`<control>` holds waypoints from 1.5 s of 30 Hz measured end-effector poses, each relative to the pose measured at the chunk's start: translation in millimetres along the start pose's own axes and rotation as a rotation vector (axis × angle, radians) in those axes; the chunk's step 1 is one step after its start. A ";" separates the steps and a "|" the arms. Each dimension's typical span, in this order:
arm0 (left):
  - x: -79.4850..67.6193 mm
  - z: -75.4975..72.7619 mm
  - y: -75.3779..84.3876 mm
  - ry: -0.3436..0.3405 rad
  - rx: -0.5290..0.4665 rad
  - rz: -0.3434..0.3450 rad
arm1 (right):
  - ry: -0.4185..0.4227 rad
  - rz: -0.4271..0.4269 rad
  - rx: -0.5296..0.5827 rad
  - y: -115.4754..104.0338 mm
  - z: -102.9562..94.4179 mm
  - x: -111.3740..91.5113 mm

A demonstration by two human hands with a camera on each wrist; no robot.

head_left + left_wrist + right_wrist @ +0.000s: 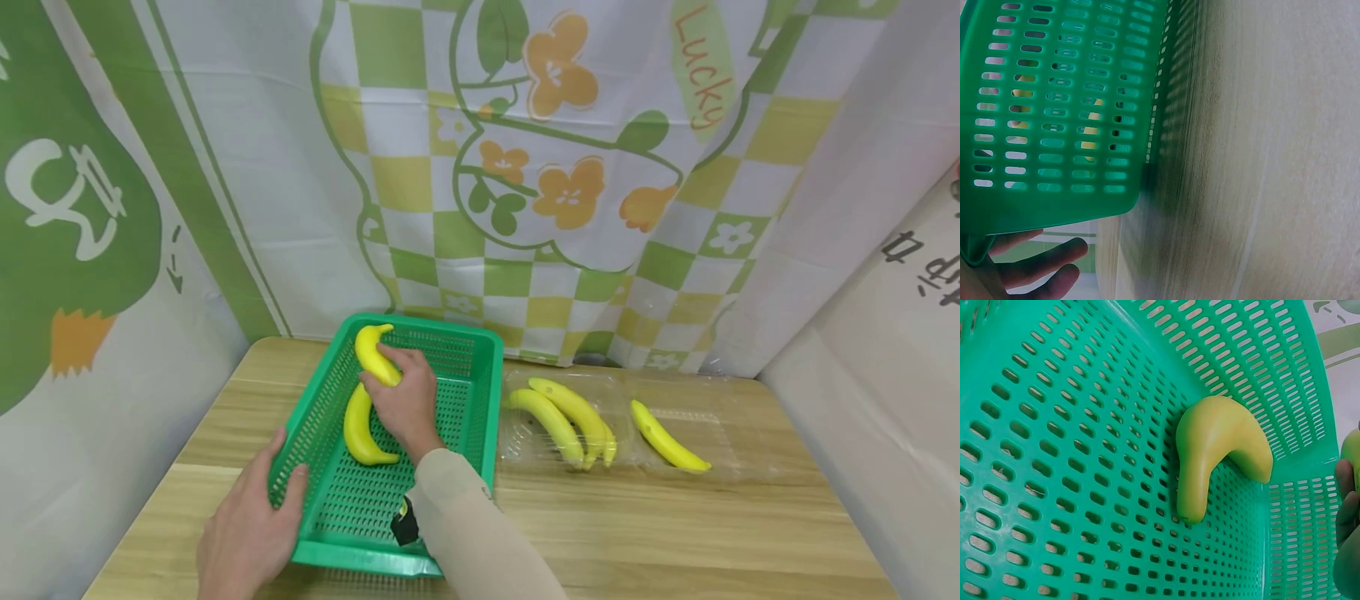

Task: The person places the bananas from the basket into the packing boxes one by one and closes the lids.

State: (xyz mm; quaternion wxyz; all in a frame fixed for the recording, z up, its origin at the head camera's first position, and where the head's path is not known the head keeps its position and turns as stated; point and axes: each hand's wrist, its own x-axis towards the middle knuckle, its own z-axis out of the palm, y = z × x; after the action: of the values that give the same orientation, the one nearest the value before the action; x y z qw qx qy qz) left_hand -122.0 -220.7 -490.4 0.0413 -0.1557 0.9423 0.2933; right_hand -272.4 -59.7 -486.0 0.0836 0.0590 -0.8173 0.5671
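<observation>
A yellow banana (370, 346) is gripped by my right hand (412, 402) inside the green plastic basket (360, 557), near its far left corner. Just below it a second banana (358, 429) lies on the basket's slotted floor; the right wrist view shows this curved banana (1216, 434) close up, with part of my right hand (1347, 537) at the edge. My left hand (251, 521) holds the basket's left wall, thumb over the rim and fingers outside. In the left wrist view, fingers (1047, 262) extend past the basket's outer side.
To the right of the basket, a clear plastic clamshell box (723, 429) lies opened flat on the wooden table (660, 533). Several bananas (555, 417) sit in its left half, and one banana (667, 437) in the right. Printed curtains (525, 283) hang behind the table.
</observation>
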 end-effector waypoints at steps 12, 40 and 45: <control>-0.2 -0.5 1.1 0.002 0.001 -0.003 | 0.058 -0.067 0.013 0.9 -0.5 0.8; -1.2 -0.3 0.2 0.006 0.003 -0.003 | 0.067 -0.067 -0.011 -2.1 -2.8 -0.1; -1.1 0.1 -0.1 0.008 0.000 -0.002 | 0.061 -0.056 0.001 -2.7 -3.5 -0.3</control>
State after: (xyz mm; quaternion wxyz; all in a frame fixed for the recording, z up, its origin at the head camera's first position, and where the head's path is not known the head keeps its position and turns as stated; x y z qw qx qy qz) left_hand -120.9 -220.4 -490.4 0.0378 -0.1578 0.9424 0.2926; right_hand -271.3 -57.3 -482.3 0.1243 0.0646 -0.8121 0.5664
